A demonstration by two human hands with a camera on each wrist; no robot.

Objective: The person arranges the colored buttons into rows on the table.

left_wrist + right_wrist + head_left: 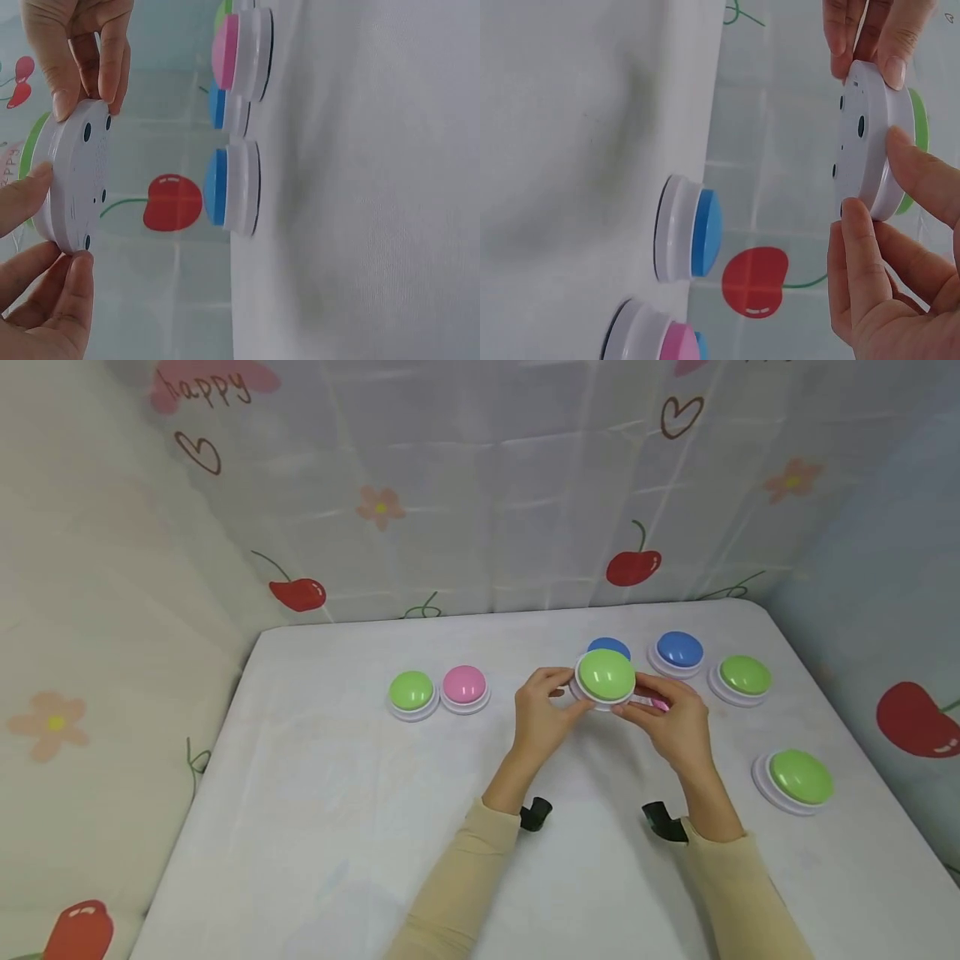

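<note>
Between my two hands is a round push button with a green dome (607, 675) and a white base, lifted off the table. My left hand (538, 717) pinches its left edge between thumb and fingers, and my right hand (677, 725) grips the opposite edge the same way. The wrist views show its white underside (88, 176) with small dark round feet. Just behind it in the head view, a blue button (609, 645) is partly covered. A pink button (660, 703) is mostly hidden by my right hand, but the right wrist view shows its pink dome (678, 343).
To the left, a green button (411, 690) and a pink button (464, 684) sit side by side on the white table (337, 818). At the right are another blue button (680, 648) and two green buttons (746, 675). Printed curtains surround the table's back and sides.
</note>
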